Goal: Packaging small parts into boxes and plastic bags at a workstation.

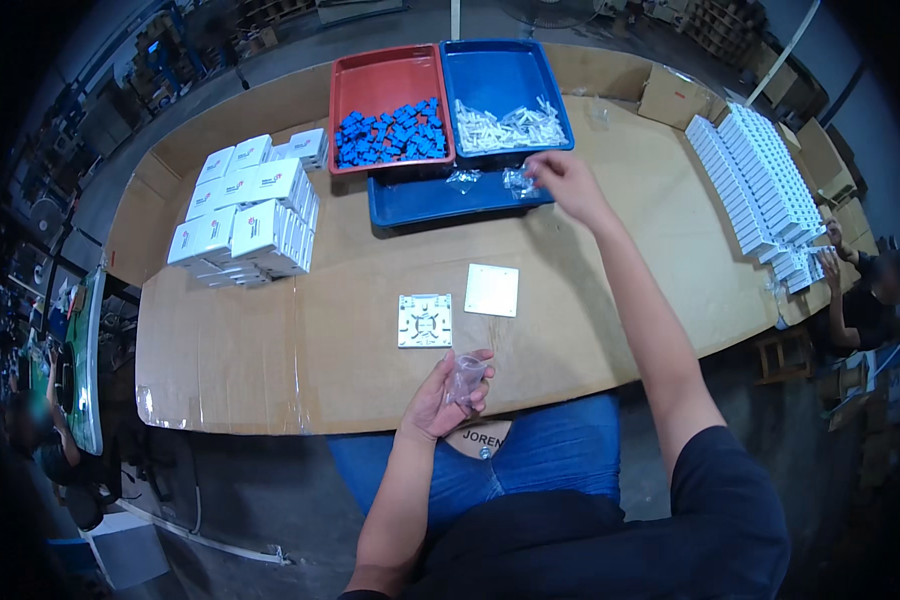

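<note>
The right arm is stretched far forward across the cardboard-covered table [270,370], with the right hand [560,178] held above the near edge of the lower blue tray [410,205]. The left forearm is bent and kept close to the body, so that the left hand [442,400] is poised at the table's front edge, over the lap.

A small clear plastic bag [464,380] is seen in the left hand; it is crumpled, see-through and limp. A second small clear packet [519,180] is found at the right fingertips, just beside a similar packet [463,180] lying in the same tray.

The left hand is loosely curled, the bag being pinched between thumb and fingers. The right hand is partly closed, its fingertips brought together on the packet; whether it is gripped or merely touched cannot be told.

Two white square plates [425,320] [492,290] are laid flat on the table ahead of the left hand. Behind the lower tray, a red tray [385,75] of blue parts [390,132] and a blue tray [500,75] of white parts [505,128] are set side by side. White boxes [250,215] are stacked at the left.
</note>
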A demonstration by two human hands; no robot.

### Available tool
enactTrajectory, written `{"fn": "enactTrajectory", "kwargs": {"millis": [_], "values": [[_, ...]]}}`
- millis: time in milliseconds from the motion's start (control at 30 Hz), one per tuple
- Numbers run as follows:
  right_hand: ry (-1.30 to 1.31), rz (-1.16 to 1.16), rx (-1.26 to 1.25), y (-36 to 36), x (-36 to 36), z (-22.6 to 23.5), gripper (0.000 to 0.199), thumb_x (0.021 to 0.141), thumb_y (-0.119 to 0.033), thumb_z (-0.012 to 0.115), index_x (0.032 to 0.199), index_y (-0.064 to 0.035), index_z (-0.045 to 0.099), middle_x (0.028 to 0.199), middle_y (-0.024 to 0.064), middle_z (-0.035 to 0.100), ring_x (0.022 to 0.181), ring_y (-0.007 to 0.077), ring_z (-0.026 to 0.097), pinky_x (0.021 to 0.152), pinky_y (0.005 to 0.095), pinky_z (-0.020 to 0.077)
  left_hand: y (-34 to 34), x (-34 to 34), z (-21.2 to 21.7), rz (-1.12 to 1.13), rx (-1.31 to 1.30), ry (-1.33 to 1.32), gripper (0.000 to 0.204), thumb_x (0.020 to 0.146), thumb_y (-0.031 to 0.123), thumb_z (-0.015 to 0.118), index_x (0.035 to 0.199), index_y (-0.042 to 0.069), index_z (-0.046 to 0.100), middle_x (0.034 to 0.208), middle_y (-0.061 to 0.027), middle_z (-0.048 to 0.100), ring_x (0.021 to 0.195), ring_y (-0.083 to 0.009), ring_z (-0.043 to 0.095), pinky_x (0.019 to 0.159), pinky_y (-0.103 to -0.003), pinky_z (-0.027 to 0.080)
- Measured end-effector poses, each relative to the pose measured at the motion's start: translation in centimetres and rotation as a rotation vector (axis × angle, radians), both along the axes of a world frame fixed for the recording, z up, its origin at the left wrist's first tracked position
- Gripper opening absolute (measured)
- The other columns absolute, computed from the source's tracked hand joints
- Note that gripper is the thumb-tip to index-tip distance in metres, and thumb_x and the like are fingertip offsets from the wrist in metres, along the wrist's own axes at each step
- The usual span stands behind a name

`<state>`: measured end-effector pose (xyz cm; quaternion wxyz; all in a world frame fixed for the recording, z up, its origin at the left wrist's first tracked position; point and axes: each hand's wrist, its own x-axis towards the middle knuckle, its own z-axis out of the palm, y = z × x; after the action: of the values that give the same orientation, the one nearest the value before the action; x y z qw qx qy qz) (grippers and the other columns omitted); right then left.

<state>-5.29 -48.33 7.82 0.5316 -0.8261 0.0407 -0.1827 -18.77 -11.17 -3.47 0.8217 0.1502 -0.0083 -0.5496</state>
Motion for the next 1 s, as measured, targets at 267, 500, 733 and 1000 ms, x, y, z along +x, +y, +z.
{"fn": "enactTrajectory", "kwargs": {"millis": [267, 500, 733, 1000], "values": [[0.07, -0.181, -0.743, -7.9, 12.0, 1.4, 0.022, 0.091, -0.009, 0.063, 0.105, -0.0081, 0.08, 0.105, 0.0167, 0.077, 0.098, 0.0356, 0.074, 0.086, 0.0453, 0.0576, 0.3, 0.3, -0.3, -0.032, -0.068, 0.013, 0.071, 0.109, 0.057, 0.046, 0.149, -0.002, 0.046, 0.116, -0.0122, 0.062, 0.082, -0.0189, 0.057, 0.075, -0.037, 0.053], [0.191, -0.149, -0.936, -9.2, 15.4, -0.2, 0.023, 0.085, -0.007, 0.066, 0.101, -0.0139, 0.081, 0.104, 0.0147, 0.078, 0.1, 0.0348, 0.073, 0.088, 0.0467, 0.058, -0.1, 0.2, 0.1, -0.075, -0.099, 0.024, 0.071, 0.11, 0.055, 0.047, 0.151, -0.002, 0.046, 0.117, -0.0115, 0.064, 0.084, -0.017, 0.061, 0.076, -0.035, 0.056], [0.219, -0.084, -1.109, -8.3, 15.7, 0.4, 0.016, 0.082, -0.013, 0.074, 0.097, -0.0148, 0.08, 0.102, 0.0129, 0.078, 0.101, 0.0335, 0.073, 0.088, 0.0469, 0.0584, -0.1, 0.3, 0.6, -0.094, -0.052, -0.006, 0.069, 0.11, 0.054, 0.046, 0.151, -0.002, 0.047, 0.117, -0.0104, 0.064, 0.084, -0.015, 0.061, 0.075, -0.034, 0.057], [0.188, 0.05, -1.33, -8.3, 15.9, 1.2, 0.014, 0.085, -0.02, 0.075, 0.096, -0.0116, 0.078, 0.101, 0.0136, 0.077, 0.099, 0.0342, 0.073, 0.088, 0.0476, 0.0584, -0.1, 0.3, 0.4, -0.095, -0.057, -0.009, 0.069, 0.11, 0.054, 0.047, 0.151, -0.002, 0.047, 0.117, -0.0099, 0.064, 0.085, -0.0144, 0.062, 0.076, -0.033, 0.057]]}}
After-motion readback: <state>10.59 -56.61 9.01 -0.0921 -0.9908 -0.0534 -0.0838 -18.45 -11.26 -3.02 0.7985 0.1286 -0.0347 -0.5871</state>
